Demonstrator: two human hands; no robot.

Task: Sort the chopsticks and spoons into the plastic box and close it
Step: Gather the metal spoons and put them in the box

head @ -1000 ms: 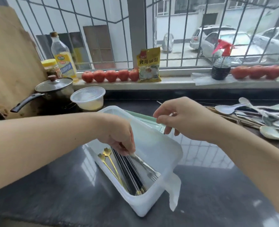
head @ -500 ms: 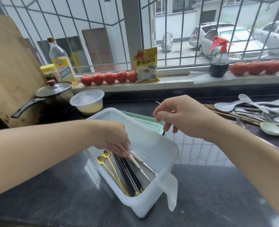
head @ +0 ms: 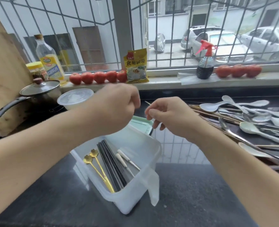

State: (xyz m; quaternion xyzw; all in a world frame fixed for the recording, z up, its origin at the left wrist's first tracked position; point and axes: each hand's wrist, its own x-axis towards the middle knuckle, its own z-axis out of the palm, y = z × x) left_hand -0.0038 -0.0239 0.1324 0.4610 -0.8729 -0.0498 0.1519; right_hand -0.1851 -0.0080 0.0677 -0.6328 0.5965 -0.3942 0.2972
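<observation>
The left hand [head: 117, 108] has come up out of the plastic box [head: 135, 199] since a second ago, when it was down among the cutlery setting a fork in place; now it hovers above the box's far end, blurred, fingers curled loosely, and I cannot tell whether anything is in them. The right hand [head: 171, 117] has barely shifted: it hangs just beside the left, thumb and forefinger pinched on a thin wooden stick [head: 147, 103] whose tip pokes out toward 11 o'clock.

The box sits on the dark counter [head: 193, 194] in front of the person, its long axis running from 11 o'clock down to 5 o'clock, open, with a flap hanging at its near right corner. Inside, everything lies along that same axis: two gold spoons [head: 93, 158] with flower-shaped bowls at the far end, black chopsticks [head: 111, 163] beside them, and two white-handled forks [head: 127, 161] toward the right wall, tines nearest the person. A pale green lid [head: 142, 125] lies behind the box at 12 o'clock.

At 3 o'clock, well apart from the box, white spoons [head: 250, 128] lie heaped with bamboo sticks [head: 214, 114].

On the sill, a yellow packet [head: 136, 66] reads 食用碱面. The oil bottle [head: 49, 61] at 10 o'clock has a yellow label, too small to read.
</observation>
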